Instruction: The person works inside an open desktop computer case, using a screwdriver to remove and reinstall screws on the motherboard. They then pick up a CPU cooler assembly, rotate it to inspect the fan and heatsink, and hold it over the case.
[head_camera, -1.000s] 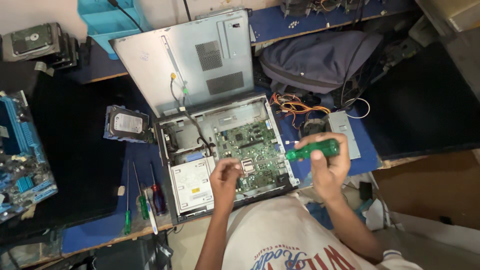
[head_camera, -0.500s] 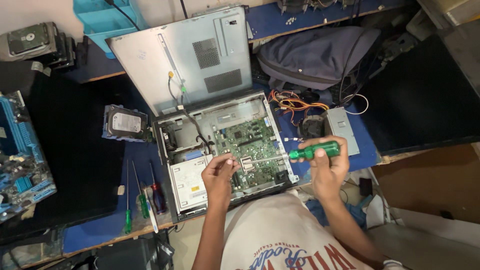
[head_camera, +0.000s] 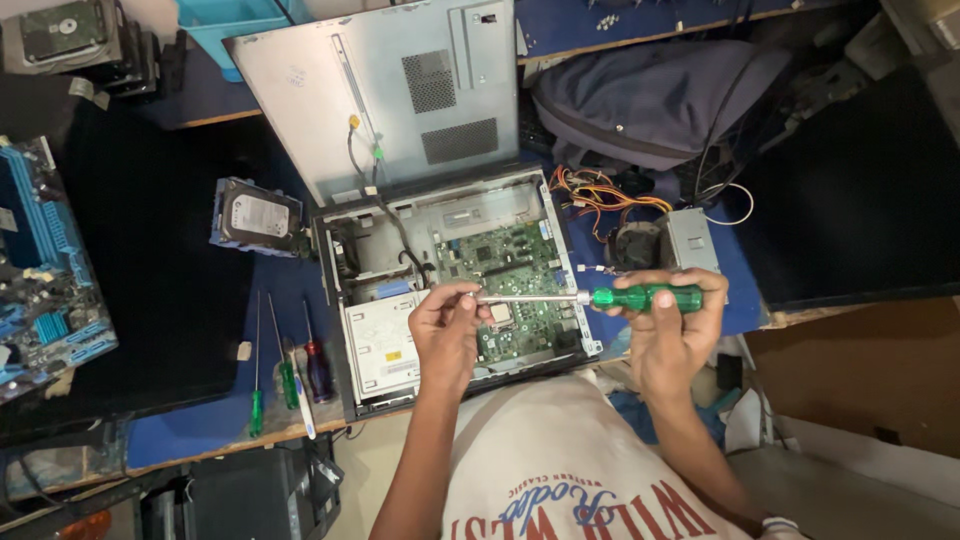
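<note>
A cluttered repair bench covered in blue matting (head_camera: 640, 25) is seen from above, crowded nearly to its edges. At its centre an opened desktop computer case (head_camera: 340, 300) lies flat, its grey side panel (head_camera: 400, 90) swung up behind it. Inside the case a green motherboard (head_camera: 510, 265), black cables and a silver drive bay (head_camera: 380, 340) are exposed. A green-handled screwdriver (head_camera: 640, 297) is held level over the case's near edge: the handle is gripped in the closed right hand (head_camera: 670, 325), while the shaft's tip is pinched by the fingers of the left hand (head_camera: 445, 325). A loose hard drive (head_camera: 255, 215) rests just left of the case, with three more screwdrivers (head_camera: 285, 365) lined up near the bench's front edge. A blue motherboard (head_camera: 45, 270) is laid at far left. A grey backpack (head_camera: 650, 95), a small power supply (head_camera: 690, 240) and coloured wires occupy the right. Little open surface is left around the case.
</note>
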